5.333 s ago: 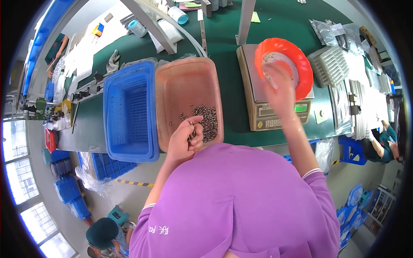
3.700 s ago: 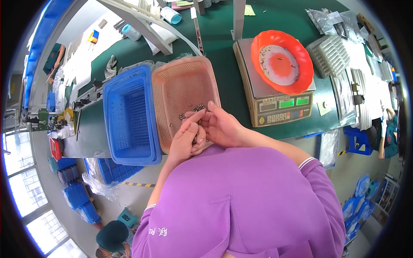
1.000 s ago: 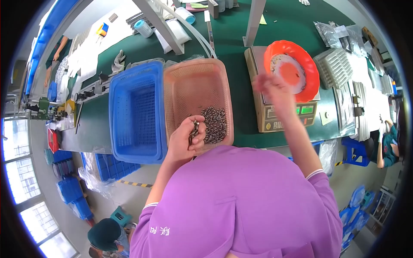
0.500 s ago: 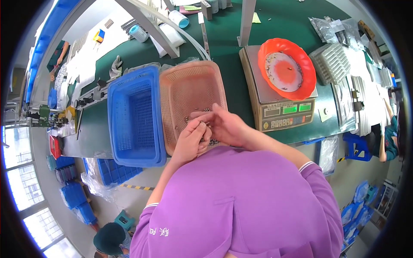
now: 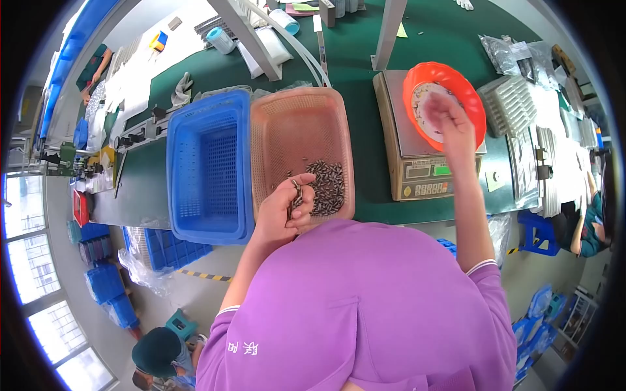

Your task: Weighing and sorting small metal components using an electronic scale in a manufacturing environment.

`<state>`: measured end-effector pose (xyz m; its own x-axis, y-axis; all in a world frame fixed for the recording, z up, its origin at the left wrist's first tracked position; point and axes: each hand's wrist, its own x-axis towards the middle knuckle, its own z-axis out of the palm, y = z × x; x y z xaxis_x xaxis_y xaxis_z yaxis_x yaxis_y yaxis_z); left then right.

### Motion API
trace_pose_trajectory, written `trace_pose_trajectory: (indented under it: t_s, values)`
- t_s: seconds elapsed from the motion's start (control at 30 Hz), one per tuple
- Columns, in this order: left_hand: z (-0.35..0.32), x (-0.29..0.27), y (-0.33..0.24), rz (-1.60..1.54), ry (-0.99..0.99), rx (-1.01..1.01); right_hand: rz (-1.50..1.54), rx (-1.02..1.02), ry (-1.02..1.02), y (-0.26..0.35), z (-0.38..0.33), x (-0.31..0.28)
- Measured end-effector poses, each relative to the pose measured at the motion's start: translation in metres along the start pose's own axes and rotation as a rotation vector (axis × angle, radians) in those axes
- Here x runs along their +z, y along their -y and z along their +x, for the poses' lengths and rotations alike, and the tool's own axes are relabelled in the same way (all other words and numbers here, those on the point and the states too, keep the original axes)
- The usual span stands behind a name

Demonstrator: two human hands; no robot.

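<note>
My right hand has swung away from my left and is over the shallow orange plastic bowl on the beige weighing scale, fingers loosely curled; I can't tell what's in them. So another pinch is going to the scale. My left hand stays cupped around small dark metal parts, over the heap in the salmon plastic mesh basket, blue crate alongside.

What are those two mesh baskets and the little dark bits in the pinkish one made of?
The blue basket and the pinkish basket look like moulded plastic: even colour, perforated walls, slight sheen. The small dark pieces are probably metal, judging by greyish glints, though they are too small to be sure.
</note>
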<state>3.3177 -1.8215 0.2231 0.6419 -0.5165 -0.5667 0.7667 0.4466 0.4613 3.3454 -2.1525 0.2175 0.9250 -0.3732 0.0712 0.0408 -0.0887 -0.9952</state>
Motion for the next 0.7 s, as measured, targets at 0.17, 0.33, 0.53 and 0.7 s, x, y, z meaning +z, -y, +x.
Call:
trace_pose_trajectory:
  t_s: [0.17,0.33,0.53,0.7]
  values:
    - [0.000,0.007,0.001,0.073,0.038,0.018,-0.875,-0.526,-0.069,-0.007,0.004,-0.021]
    - [0.003,0.016,0.008,0.226,0.069,0.048,0.240,0.234,0.403,-0.009,-0.046,0.065]
    - [0.008,0.027,0.013,0.476,0.062,0.025,1.065,0.858,0.762,-0.016,-0.085,0.127]
    - [0.005,0.022,0.014,0.405,0.060,0.070,1.097,0.990,0.577,-0.017,-0.087,0.129]
